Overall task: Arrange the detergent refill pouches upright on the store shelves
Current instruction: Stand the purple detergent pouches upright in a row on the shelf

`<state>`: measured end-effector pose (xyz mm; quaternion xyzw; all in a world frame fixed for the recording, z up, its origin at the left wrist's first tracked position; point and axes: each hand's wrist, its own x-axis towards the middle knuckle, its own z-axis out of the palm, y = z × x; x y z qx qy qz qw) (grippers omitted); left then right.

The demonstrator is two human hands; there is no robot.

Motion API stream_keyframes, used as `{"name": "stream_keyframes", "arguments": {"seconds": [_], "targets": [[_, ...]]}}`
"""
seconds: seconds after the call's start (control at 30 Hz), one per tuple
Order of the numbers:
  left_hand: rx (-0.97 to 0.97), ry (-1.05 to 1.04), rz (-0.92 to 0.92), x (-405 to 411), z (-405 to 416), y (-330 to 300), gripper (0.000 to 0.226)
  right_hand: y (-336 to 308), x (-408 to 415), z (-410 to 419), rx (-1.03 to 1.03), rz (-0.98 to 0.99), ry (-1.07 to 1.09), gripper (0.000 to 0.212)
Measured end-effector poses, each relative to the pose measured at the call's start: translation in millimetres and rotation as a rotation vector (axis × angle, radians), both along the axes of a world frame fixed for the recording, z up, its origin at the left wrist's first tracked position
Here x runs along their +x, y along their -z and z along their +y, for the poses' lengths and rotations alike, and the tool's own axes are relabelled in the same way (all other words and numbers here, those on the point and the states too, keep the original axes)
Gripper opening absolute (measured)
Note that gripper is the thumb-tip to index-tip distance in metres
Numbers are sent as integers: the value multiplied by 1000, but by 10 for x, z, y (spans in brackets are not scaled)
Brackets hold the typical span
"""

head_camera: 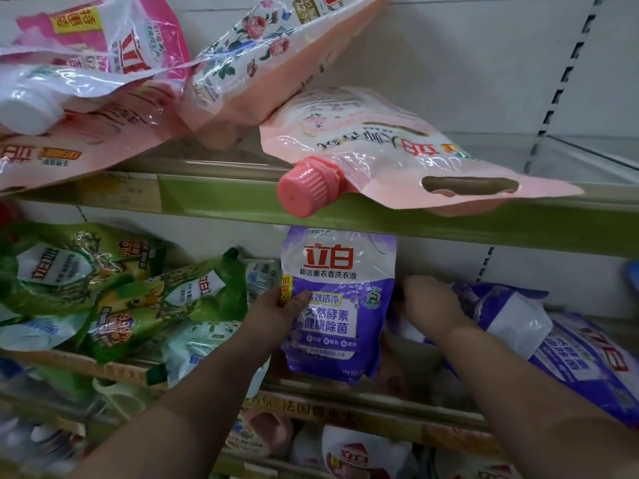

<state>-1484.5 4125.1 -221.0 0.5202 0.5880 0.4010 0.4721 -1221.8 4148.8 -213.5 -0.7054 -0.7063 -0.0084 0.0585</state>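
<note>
Glossy crinkled plastic pouches (337,305); ribbed plastic cap (307,188); smooth shelf edge (484,224).

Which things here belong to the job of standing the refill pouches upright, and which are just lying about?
In the job:
- upright purple pouch, held by the left hand
- lying purple pouch, where the right hand reaches
- pink pouch with cap flat on the upper shelf
- green pouches in a heap

Just there:
- green shelf edge
- slotted upright
</note>
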Motion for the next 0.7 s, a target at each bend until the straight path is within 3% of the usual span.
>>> {"name": "stream_keyframes", "arguments": {"seconds": [0.1, 0.2, 0.43, 0.53, 0.7], "targets": [[17, -93, 82, 27, -12, 7, 39, -88, 179, -64, -26, -242, 42, 42], [61, -250, 175, 42, -21, -24, 54, -108, 303, -117, -195, -155, 127, 67], [79, -283, 230, 80, -77, -95, 56, -72, 167, -176, 12, -259, 155, 23], [155, -397, 285, 118, -142, -117, 63, -64, 161, -194, 47, -264, 160, 20], [339, -320, 541, 262, -298, -219, 33, -61, 165, -233, 85, -218, 164, 19]]}}
